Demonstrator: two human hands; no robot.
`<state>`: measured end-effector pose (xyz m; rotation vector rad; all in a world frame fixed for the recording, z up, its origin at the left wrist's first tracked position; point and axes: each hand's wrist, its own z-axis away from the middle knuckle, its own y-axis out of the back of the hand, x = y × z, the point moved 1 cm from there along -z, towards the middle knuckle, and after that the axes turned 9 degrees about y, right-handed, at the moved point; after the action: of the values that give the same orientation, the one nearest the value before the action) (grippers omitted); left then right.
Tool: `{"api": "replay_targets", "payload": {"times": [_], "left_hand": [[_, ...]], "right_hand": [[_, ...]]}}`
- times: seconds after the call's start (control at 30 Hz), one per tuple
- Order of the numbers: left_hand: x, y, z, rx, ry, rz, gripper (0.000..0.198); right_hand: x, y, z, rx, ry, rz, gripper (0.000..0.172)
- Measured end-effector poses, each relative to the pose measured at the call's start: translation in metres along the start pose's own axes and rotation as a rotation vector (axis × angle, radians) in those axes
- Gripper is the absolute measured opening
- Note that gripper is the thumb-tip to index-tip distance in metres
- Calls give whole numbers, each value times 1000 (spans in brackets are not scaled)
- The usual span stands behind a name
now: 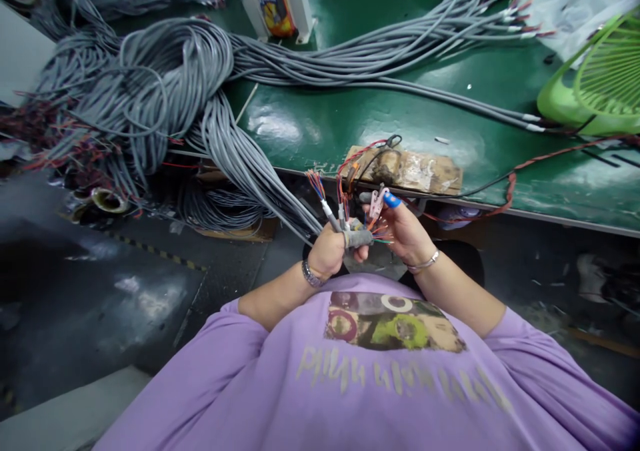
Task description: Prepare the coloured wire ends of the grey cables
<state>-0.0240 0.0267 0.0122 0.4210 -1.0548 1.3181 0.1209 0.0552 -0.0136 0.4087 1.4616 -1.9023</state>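
My left hand [327, 251] is closed around the end of a bundle of grey cables [265, 164]. Thin red, blue and orange wires [316, 184] fan out from a stripped cable end above it. More coloured wire tips [383, 233] stick out beside a grey wrapped piece, seemingly on the left thumb. My right hand [404, 232], its thumb covered in blue, pinches a small pink clip-like piece [377, 204] just above these tips. Its exact kind is unclear. Behind both hands, a worn wooden block [425, 171] with red and black leads lies at the table's edge.
A big coil of grey cables [175, 71] heaps over the left of the green table [300, 131]. More cables [360, 61] stretch across it to the right. A green fan [600, 77] stands at right, near a clear plastic bag [570, 11]. A twisted red lead [510, 187] crosses the front edge.
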Motion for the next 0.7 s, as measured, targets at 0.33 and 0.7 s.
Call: {"api": "replay_targets", "payload": {"times": [0.33, 0.7], "left_hand": [[3, -5, -6, 32, -41, 1, 27], [1, -2, -9, 52, 15, -52, 29]], "right_hand": [[3, 1, -7, -102, -10, -58, 43], [4, 1, -7, 0, 1, -78, 34]]}}
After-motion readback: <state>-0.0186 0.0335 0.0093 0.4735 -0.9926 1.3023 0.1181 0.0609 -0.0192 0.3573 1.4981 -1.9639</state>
